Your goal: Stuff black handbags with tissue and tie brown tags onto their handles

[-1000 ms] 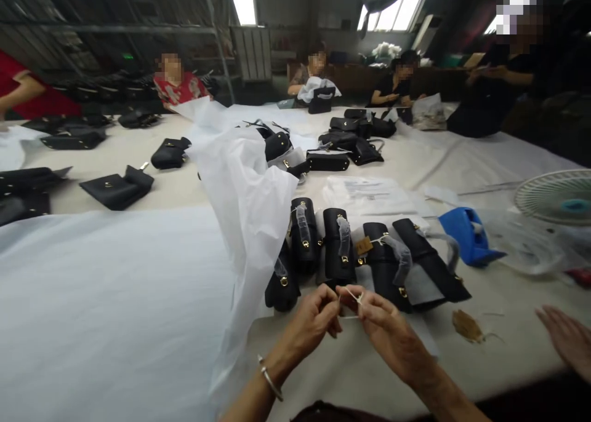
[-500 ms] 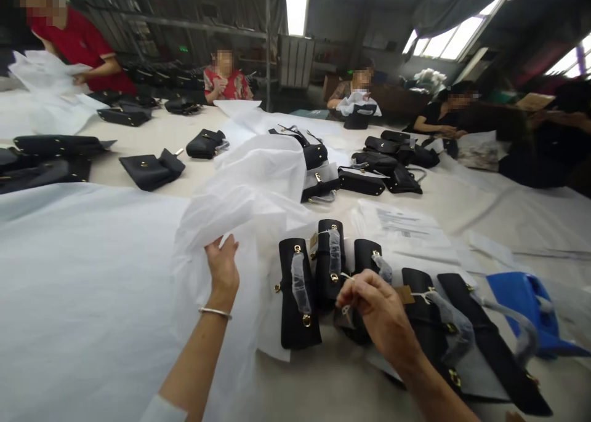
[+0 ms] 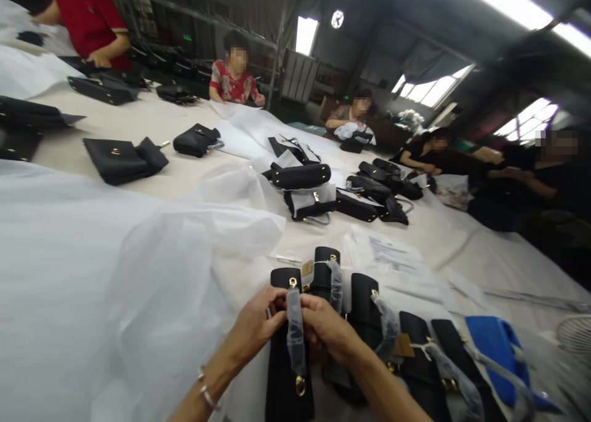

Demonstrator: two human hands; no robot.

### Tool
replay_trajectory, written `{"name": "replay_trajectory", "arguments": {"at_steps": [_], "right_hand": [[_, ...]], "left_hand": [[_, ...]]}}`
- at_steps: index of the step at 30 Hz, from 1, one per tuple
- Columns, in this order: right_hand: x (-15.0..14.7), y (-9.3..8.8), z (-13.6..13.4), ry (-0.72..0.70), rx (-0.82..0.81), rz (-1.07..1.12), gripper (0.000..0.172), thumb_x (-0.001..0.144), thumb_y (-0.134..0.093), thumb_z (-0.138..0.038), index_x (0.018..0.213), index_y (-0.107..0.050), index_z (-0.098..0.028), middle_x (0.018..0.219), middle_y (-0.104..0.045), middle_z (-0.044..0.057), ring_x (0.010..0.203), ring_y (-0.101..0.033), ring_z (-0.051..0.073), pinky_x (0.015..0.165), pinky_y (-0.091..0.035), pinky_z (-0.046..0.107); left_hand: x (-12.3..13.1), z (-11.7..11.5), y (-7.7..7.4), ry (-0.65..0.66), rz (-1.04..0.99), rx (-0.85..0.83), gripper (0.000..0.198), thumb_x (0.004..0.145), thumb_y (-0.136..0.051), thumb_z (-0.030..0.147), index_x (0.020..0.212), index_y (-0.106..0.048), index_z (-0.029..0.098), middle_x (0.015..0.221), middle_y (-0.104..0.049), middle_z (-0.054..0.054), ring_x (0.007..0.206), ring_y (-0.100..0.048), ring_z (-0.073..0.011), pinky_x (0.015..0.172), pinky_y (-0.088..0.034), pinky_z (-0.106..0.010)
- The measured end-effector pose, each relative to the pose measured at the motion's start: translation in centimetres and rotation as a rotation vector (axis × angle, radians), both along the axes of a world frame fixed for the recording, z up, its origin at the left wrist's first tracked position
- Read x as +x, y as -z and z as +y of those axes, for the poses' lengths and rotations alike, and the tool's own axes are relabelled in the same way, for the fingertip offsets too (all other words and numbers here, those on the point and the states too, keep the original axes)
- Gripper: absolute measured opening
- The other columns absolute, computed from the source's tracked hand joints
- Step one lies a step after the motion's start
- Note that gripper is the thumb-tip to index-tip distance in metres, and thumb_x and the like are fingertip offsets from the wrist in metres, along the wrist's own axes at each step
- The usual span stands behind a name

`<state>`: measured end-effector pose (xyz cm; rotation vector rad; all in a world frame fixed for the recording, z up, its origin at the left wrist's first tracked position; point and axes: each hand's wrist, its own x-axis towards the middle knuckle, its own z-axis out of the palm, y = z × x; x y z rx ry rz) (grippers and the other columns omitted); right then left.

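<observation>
A black handbag point(image 3: 289, 354) with gold fittings lies lengthwise in front of me. Its handle point(image 3: 295, 333) is wrapped in clear film. At the handle's left side my left hand point(image 3: 258, 320) is closed, thumb and fingers pinched together near its upper end. My right hand point(image 3: 325, 326) is curled closed against the right side of the same handle. Whatever thin thing lies between the fingertips is hidden by the handle and the fingers. More black handbags point(image 3: 364, 305) lie alongside to the right, some with brown tags point(image 3: 404, 346) on white strings.
White wrapping sheets point(image 3: 152, 274) cover the left of the table. Farther back lie several black bags point(image 3: 302, 176). A blue bag point(image 3: 496, 351) and a fan point(image 3: 575, 336) are at the right. Co-workers sit or stand around the far edge.
My left hand has let go of the white sheet and moved right to the nearest bag's handle. The right hand, which held a white string, has moved left to that handle. The view has tilted.
</observation>
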<state>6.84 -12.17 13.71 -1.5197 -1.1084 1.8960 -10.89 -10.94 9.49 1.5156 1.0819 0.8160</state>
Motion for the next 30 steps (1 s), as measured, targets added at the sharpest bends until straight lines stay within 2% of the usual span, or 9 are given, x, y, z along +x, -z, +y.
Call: {"name": "replay_trajectory", "arguments": {"at_steps": [3, 8, 12, 15, 19, 23, 26, 28, 30], "right_hand": [[0.3, 0.1, 0.1, 0.002, -0.044, 0.06, 0.03, 0.078, -0.065, -0.036, 0.1, -0.068, -0.017, 0.055, -0.052, -0.008, 0.034, -0.032, 0.002, 0.033, -0.018, 0.017], [0.8, 0.3, 0.4, 0.01, -0.049, 0.064, 0.027, 0.074, -0.063, -0.029, 0.098, -0.069, -0.018, 0.055, -0.055, -0.007, 0.033, -0.034, 0.003, 0.031, -0.019, 0.017], [0.9, 0.7, 0.6, 0.029, -0.025, -0.011, 0.02, 0.074, -0.065, -0.03, 0.086, -0.069, -0.015, 0.055, -0.056, -0.006, 0.033, -0.036, 0.003, 0.032, -0.021, 0.017], [1.1, 1.1, 0.6, 0.02, -0.008, -0.03, 0.023, 0.07, -0.07, -0.031, 0.087, -0.066, -0.016, 0.056, -0.06, -0.005, 0.036, -0.041, 0.004, 0.034, -0.027, 0.017], [1.9, 0.5, 0.6, 0.09, 0.023, 0.059, 0.034, 0.062, -0.079, -0.031, 0.088, -0.064, -0.015, 0.06, -0.065, -0.003, 0.044, -0.053, 0.009, 0.046, -0.041, 0.02], [2.3, -1.1, 0.6, 0.128, 0.022, 0.175, 0.035, 0.057, -0.083, -0.026, 0.084, -0.065, -0.012, 0.066, -0.07, 0.002, 0.062, -0.065, 0.013, 0.067, -0.051, 0.026], [2.3, -1.3, 0.6, 0.149, -0.067, 0.313, 0.037, 0.063, -0.082, -0.035, 0.085, -0.066, -0.011, 0.072, -0.071, 0.005, 0.064, -0.067, 0.017, 0.065, -0.055, 0.032], [2.2, -0.8, 0.5, 0.191, -0.105, 0.445, 0.039, 0.071, -0.077, -0.044, 0.09, -0.067, -0.01, 0.079, -0.072, 0.008, 0.07, -0.069, 0.019, 0.063, -0.057, 0.032], [2.1, -0.1, 0.3, 0.259, -0.164, 0.584, 0.044, 0.074, -0.074, -0.046, 0.097, -0.068, -0.009, 0.087, -0.073, 0.01, 0.077, -0.071, 0.02, 0.063, -0.057, 0.028]], "left_hand": [[0.5, 0.5, 0.9, -0.01, -0.012, -0.021, 0.024, 0.082, -0.061, 0.036, 0.1, -0.069, 0.023, 0.088, -0.067, -0.003, 0.077, -0.059, -0.0188, 0.072, -0.045, -0.03], [0.7, 1.2, 1.6, -0.02, 0.079, -0.098, 0.028, 0.081, -0.058, 0.047, 0.074, -0.061, 0.021, 0.07, -0.061, 0.0, 0.067, -0.054, -0.0176, 0.065, -0.04, -0.029], [0.7, 1.3, 2.3, 0.076, 0.021, -0.176, 0.038, 0.074, -0.065, 0.052, 0.064, -0.047, 0.021, 0.059, -0.045, 0.005, 0.059, -0.041, -0.0134, 0.056, -0.032, -0.026], [0.0, 1.7, 2.5, 0.118, -0.032, -0.227, 0.039, 0.072, -0.067, 0.053, 0.064, -0.046, 0.021, 0.059, -0.043, 0.006, 0.058, -0.038, -0.0126, 0.055, -0.031, -0.025], [-1.1, 2.3, 1.6, -0.045, -0.208, -0.293, 0.043, 0.068, -0.072, 0.053, 0.059, -0.046, 0.02, 0.059, -0.046, 0.004, 0.06, -0.041, -0.013, 0.058, -0.037, -0.025], [-1.0, 2.1, 0.3, -0.238, -0.652, -0.614, 0.032, 0.069, -0.077, 0.041, 0.063, -0.055, 0.018, 0.066, -0.056, 0.002, 0.067, -0.051, -0.0133, 0.068, -0.05, -0.025], [-0.1, 1.9, -0.3, -0.415, -0.9, -0.867, 0.011, 0.072, -0.073, 0.02, 0.074, -0.063, 0.016, 0.077, -0.064, -0.002, 0.072, -0.06, -0.0151, 0.07, -0.057, -0.029], [0.4, 2.0, -0.6, -0.506, -0.958, -0.941, 0.004, 0.076, -0.066, 0.012, 0.077, -0.064, 0.014, 0.081, -0.067, -0.005, 0.074, -0.064, -0.0167, 0.067, -0.059, -0.03], [0.8, 2.2, -0.7, -0.529, -0.977, -0.961, 0.004, 0.078, -0.062, 0.01, 0.079, -0.064, 0.013, 0.082, -0.068, -0.006, 0.071, -0.065, -0.016, 0.062, -0.059, -0.028]]}}
